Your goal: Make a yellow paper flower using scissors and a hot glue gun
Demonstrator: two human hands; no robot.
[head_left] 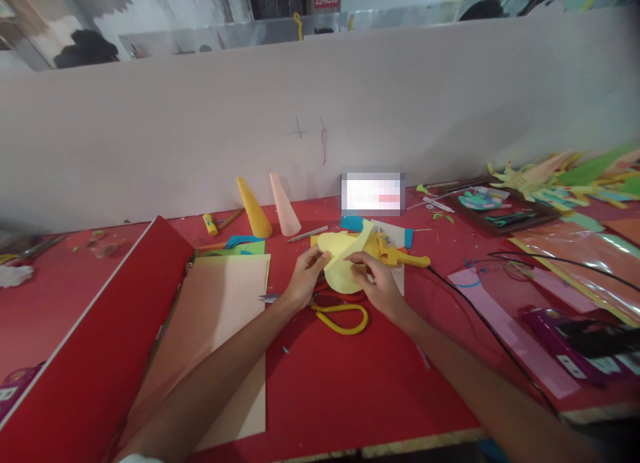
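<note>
A pale yellow paper piece (345, 279), with a rounded lower edge and a curled strip across it, is held above the red table. My left hand (306, 276) pinches its left edge between thumb and fingers. On the other side my right hand (377, 283) has its fingers closed on the curled strip's lower right part. Behind my right hand lies a yellow glue gun (405, 257) with a black cord. Just below the paper are scissors with yellow handles (345, 329) and a red-handled tool, partly covered by my hands and the paper.
A yellow cone (254, 209) and a pink cone (285, 206) stand near the grey partition (200, 129). An open red box or folder (100, 329) and peach paper sheets (230, 343) lie left. Right are pink strips (515, 336), a dark tray (530, 223) and a purple box (560, 349).
</note>
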